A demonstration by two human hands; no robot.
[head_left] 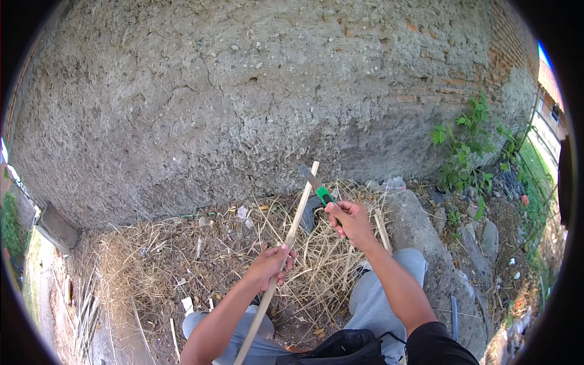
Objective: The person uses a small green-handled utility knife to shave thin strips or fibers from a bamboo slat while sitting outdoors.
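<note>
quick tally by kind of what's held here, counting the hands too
left hand: 1
right hand: 1
pale wooden strip, in the left hand: 1
knife with green-and-black handle, in the right hand: 1
total: 4

The single fisheye view looks from the person's head — steeply down and forward, close above the bare left hand [272, 266] and the bare right hand [350, 224]. Grey cloth trousers [380, 298] show nearest, below; a rough, cracked grey-brown wall [243, 115] stands ahead — across the upper half.
</note>
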